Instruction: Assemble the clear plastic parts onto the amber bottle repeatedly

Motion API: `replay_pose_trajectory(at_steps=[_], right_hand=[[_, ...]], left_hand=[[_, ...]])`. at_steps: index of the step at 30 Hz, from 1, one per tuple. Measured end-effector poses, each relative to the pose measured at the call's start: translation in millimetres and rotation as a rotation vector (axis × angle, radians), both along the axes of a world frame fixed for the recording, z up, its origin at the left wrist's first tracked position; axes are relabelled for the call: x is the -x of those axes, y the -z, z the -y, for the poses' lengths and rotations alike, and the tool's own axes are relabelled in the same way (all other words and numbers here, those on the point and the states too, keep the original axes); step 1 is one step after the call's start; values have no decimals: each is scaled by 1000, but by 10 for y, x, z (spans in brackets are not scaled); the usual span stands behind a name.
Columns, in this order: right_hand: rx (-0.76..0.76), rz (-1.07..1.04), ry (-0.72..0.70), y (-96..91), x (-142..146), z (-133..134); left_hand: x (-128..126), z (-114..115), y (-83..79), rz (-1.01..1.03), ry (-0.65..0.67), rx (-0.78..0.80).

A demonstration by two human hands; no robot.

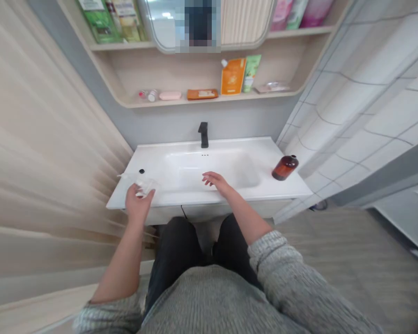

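At the left of the white countertop, my left hand (138, 200) curls its thumb and fingers around a clear, whitish container (146, 186); its exact kind is too faint to make out. Just behind it lies a small round black cap (141, 171). A thin white piece (123, 176), perhaps a nozzle, shows left of the container. My right hand (216, 181) hovers over the front of the white sink (195, 163), fingers slightly bent and apart, holding nothing. On the counter's right side a brown bottle (284, 168) with a dark neck stands away from both hands.
A black faucet (204, 134) rises behind the basin. Above it, a shelf (174, 103) carries an orange pouch (233, 76), a green tube (251, 73), an orange packet (202, 94) and a pink bar (170, 95). Curtains (55, 139) hang at the left; a tiled wall (351, 116) bounds the right.
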State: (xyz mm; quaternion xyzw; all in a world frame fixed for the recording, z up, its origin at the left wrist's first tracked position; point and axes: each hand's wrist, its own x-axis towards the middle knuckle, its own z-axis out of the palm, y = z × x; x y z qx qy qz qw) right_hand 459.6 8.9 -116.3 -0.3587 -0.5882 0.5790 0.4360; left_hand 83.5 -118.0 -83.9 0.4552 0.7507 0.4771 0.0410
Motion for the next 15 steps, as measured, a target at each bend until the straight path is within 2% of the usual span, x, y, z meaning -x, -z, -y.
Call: replay_pose_trajectory(at_steps=[4,7,12,15], right_hand=[[3,5,8,16,24,-21],[-6,17,28,15,29,-10],[-26,52,26,-20,37,30],[-22,50,37,-42,48,47]], left_hand=[[564,210,-11,-169,-224,40],[792,175,-7,-162,-270,69],[864,13,6,-81,-244,171],[772,88,-19,-99,-226,166]])
